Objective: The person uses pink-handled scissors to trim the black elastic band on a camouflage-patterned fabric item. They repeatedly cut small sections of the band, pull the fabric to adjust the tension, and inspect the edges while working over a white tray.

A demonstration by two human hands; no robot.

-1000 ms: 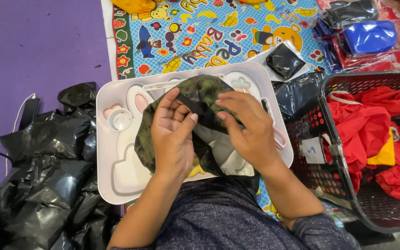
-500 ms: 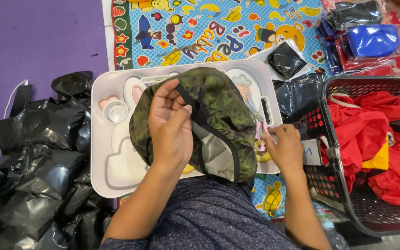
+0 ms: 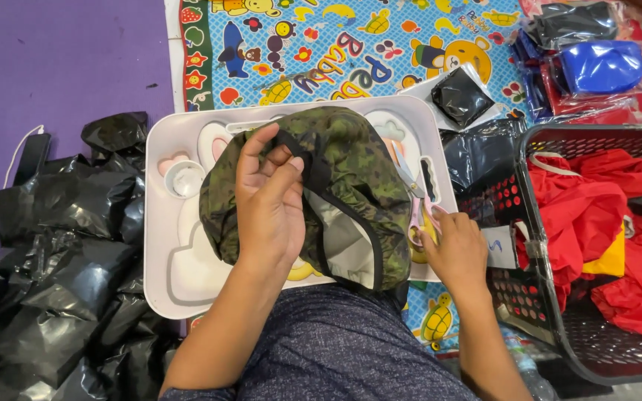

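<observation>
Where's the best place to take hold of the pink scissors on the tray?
Probably by the pink loop handles of the scissors, coming from the right, where the right hand already touches them. The handles lie nearest the white tray's right edge; the blades point away, partly hidden beside the camouflage cloth that the left hand holds.

One camouflage cap (image 3: pixel 351 171), one scissors (image 3: pixel 414 204)

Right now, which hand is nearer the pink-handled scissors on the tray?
Right. The right hand has its fingertips on the pink-handled scissors at the tray's right edge. The left hand is further left, holding the camouflage fabric over the tray's middle.
</observation>
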